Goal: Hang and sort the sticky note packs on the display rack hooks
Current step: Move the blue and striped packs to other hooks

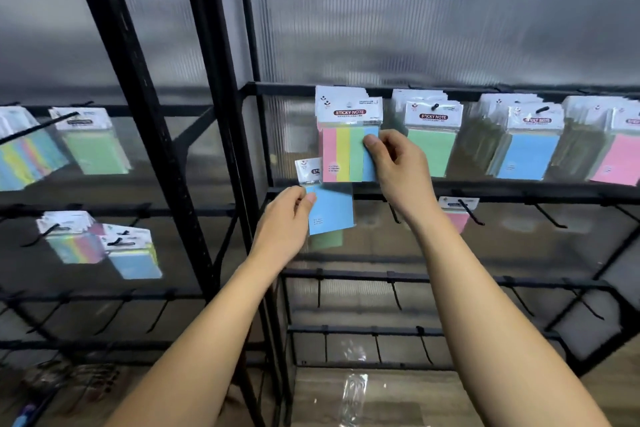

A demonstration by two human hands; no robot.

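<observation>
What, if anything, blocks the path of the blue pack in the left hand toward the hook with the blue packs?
The left hand pinches the blue pack low. The right hand, holding the striped pack, and the green packs lie between it and the blue packs.

Dim scene, soft glare on the ribbed panel [433,21] above the hung packs, blurred and bowed left of it

The striped pack [349,139], pink, yellow, green and blue under a white "STICKY NOTE" header, hung upright at the top rail, its blue edge pinched by the right-hand fingers [375,146]. The plain blue pack [329,206] sat lower, tilted a bit, its left edge between the left-hand fingers [306,199]. Just right of the right-hand fingers hung green [431,146], blue [528,152] and pink packs [620,159] on hooks.
</observation>
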